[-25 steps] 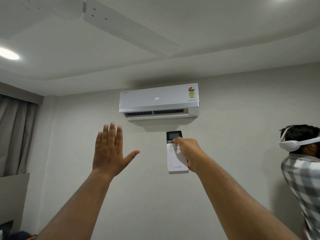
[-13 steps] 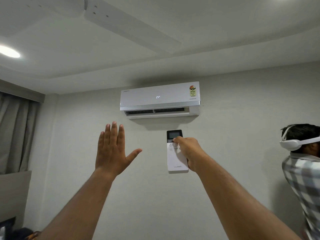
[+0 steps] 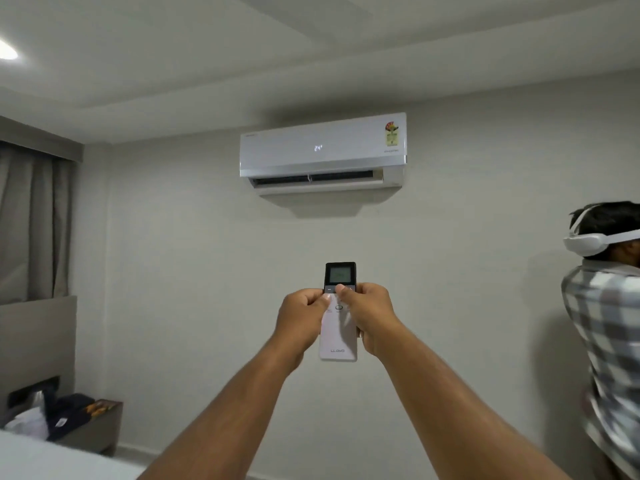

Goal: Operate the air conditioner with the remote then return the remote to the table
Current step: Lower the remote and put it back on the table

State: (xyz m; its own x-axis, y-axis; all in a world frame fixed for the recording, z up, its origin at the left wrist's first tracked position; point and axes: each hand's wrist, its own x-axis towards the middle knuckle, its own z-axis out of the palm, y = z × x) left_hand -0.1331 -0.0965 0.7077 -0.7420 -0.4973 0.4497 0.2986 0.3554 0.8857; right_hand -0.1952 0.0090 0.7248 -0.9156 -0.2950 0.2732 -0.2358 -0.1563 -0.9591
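A white wall-mounted air conditioner (image 3: pixel 322 150) hangs high on the far wall, its display reading 24 and its lower flap open. Below it I hold a white remote (image 3: pixel 338 337) with a dark screen on top, upright at arm's length. My left hand (image 3: pixel 302 313) grips its left side and my right hand (image 3: pixel 370 311) grips its right side. Both thumbs rest on the buttons just under the screen.
A person in a checked shirt (image 3: pixel 604 327) with a white headset stands at the right edge. Grey curtains (image 3: pixel 33 220) hang at the left. A low side table (image 3: pixel 91 422) with dark and white items stands at the lower left, beside a white bed corner (image 3: pixel 41 459).
My left hand, raised open before, has come in and closed on the remote's left side. The view has tilted down, so the side table and bed now show.
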